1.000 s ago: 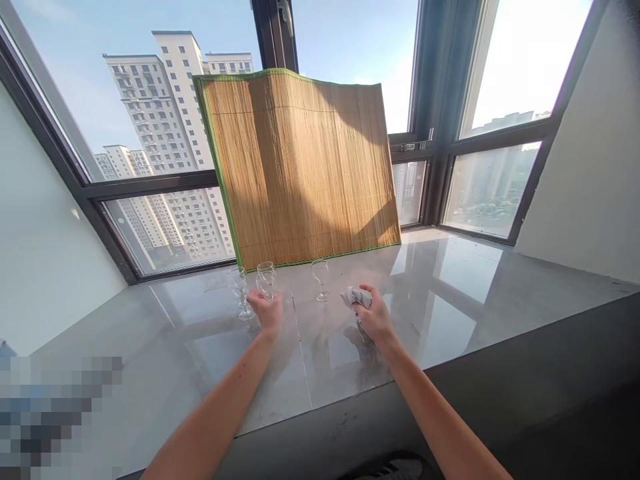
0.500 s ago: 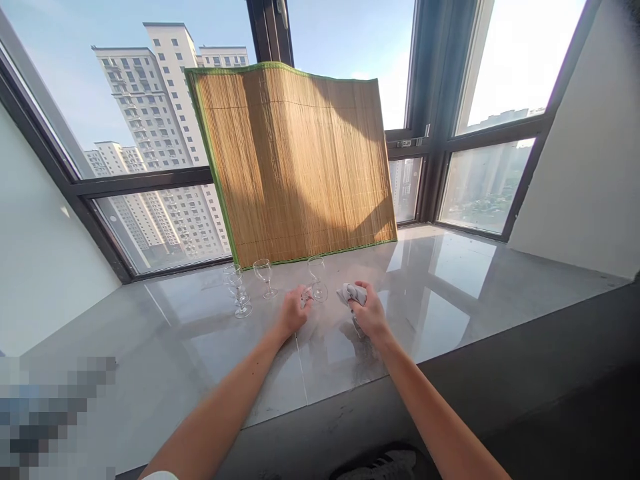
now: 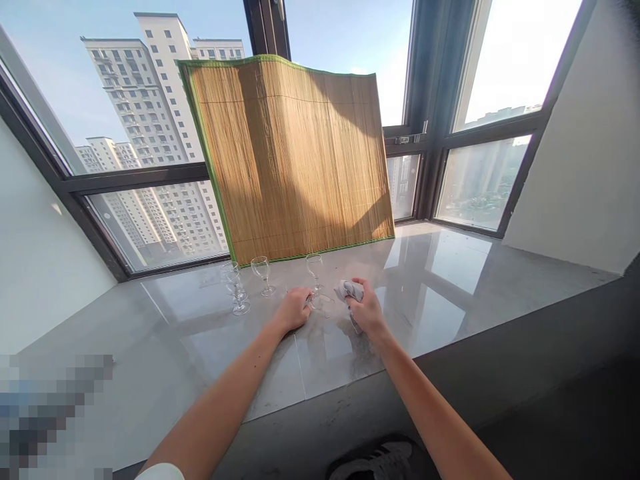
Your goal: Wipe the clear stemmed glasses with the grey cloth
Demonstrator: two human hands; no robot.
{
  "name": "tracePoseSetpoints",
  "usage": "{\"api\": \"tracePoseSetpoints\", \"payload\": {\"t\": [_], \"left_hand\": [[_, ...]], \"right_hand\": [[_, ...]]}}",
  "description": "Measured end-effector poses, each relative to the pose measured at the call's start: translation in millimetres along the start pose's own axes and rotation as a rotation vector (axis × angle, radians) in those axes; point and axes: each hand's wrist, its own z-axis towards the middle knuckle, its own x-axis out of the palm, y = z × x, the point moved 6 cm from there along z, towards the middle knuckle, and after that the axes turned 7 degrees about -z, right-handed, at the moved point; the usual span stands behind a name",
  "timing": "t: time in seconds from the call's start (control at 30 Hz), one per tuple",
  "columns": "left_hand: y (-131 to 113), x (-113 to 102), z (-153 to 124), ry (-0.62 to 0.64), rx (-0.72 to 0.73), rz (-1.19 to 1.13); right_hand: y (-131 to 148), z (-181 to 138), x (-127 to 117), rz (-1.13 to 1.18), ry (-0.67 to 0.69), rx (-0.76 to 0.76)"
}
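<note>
My left hand (image 3: 291,311) rests on the grey stone sill, fingers closed round the stem of a small clear wine glass (image 3: 323,304) that lies tilted toward my right hand. My right hand (image 3: 367,312) is closed on a crumpled grey cloth (image 3: 349,289), a few centimetres right of that glass. Another wine glass (image 3: 315,268) stands upright just behind the tilted one.
More wine glasses stand to the left: one (image 3: 261,272) alone and a close pair (image 3: 235,287). A bamboo mat (image 3: 295,153) with green trim leans on the window behind them. The glossy sill (image 3: 440,287) ends at a dark front edge; a shoe (image 3: 375,463) shows below.
My left hand left the glass at the left, moved right to the glass beside the cloth and took hold of one, now tilted. The right hand with the cloth stayed almost still.
</note>
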Motion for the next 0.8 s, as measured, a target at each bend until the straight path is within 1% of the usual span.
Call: {"api": "tracePoseSetpoints", "payload": {"t": [0.23, 0.37, 0.43, 0.53, 0.6, 0.63, 0.7, 0.8], "left_hand": [[3.8, 5.6, 7.4, 0.043, -0.04, 0.086], [4.7, 8.2, 11.6, 0.049, -0.023, 0.092], [7.4, 6.9, 12.3, 0.011, -0.034, 0.076], [10.4, -2.8, 11.1, -0.129, -0.074, 0.088], [6.1, -10.7, 8.8, -0.217, -0.069, 0.111], [1.8, -13.1, 7.5, -0.233, -0.057, 0.115], [-8.0, -14.1, 4.9, -0.198, -0.048, 0.118], [-21.9, -11.2, -0.5, -0.102, -0.089, 0.17]], "right_hand": [[-4.6, 0.9, 2.2, 0.011, 0.004, 0.008], [-2.2, 0.0, 1.4, 0.013, 0.003, 0.013], [-0.1, -0.7, 0.8, 0.0, 0.003, 0.012], [1.1, -1.0, -0.2, -0.03, -0.002, 0.004], [1.0, -0.7, -0.8, -0.064, -0.01, -0.005], [1.1, -0.7, -1.0, -0.085, -0.014, -0.011], [2.7, -1.2, -1.0, -0.123, -0.016, -0.033], [10.9, -5.0, 0.4, -0.15, -0.005, -0.112]]}}
